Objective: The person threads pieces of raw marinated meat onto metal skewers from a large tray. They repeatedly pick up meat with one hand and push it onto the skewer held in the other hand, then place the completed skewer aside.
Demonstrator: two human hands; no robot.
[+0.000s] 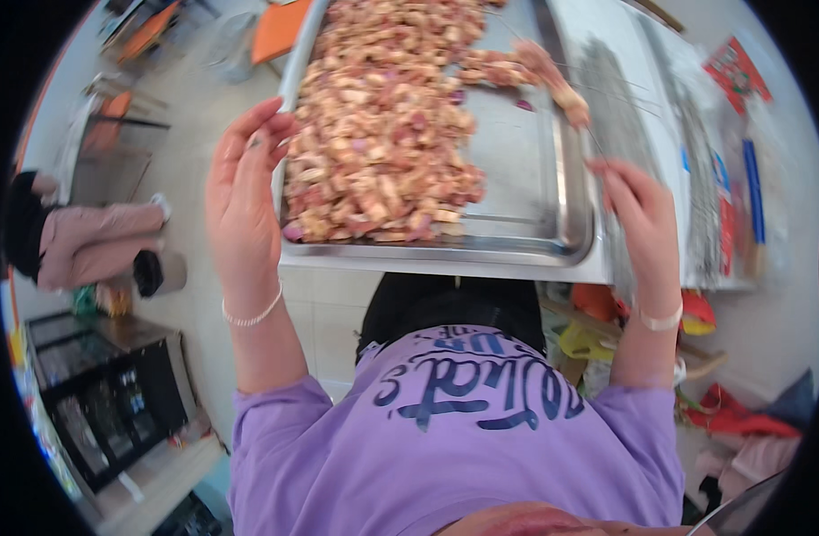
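Observation:
Raw meat pieces (382,134), with bits that look like purple onion among them, fill the left part of a deep metal tray (516,254). My right hand (634,208), at the tray's right rim, pinches the lower end of a thin skewer (595,142). Meat is threaded on that skewer (567,97) above the fingers. Several loaded skewers (496,68) lie across the upper right of the tray. My left hand (248,167) is raised at the tray's left rim, fingers bent and loosely together; I see nothing in it, though blur hides detail.
Bundles of thin bare skewers (617,114) lie on the white table right of the tray, with more bundles (697,181) and plastic packaging (738,74) beyond. At the far left is another person (94,234). Orange stools (278,30) stand past the tray's upper left.

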